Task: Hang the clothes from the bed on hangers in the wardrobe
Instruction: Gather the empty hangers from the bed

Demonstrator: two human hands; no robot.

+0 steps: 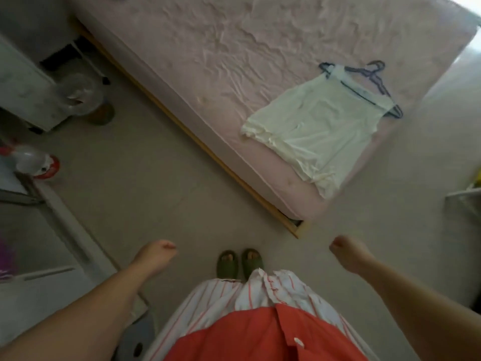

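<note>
Left hand (156, 256) hung at approx 7 o'clock, fingers curled loosely inward, holding nothing, over bare floor (145, 183). Between the arms, at 6 o'clock, green slippers (239, 264) stood side by side, w/ striped trousers (234, 298) and an orange shirt (260, 334) below them. Right hand (348, 256) sat at approx 5 o'clock, fingers also curled in, loosely closed, empty.

Bed (208, 48) w/ pink sheet ran diagonally from 11 o'clock toward centre-right, its near corner between and above both hands. The pale cream top (317, 128) lay flat near that corner, at approx 2 o'clock, well apart from both hands, closer to the right one. Dark blue hangers (377, 76) lay at the garment's far end, partly under its neckline, touching it. How many hangers: couldn't tell, blurred. Wardrobe wasn't identifiable for sure.
</note>
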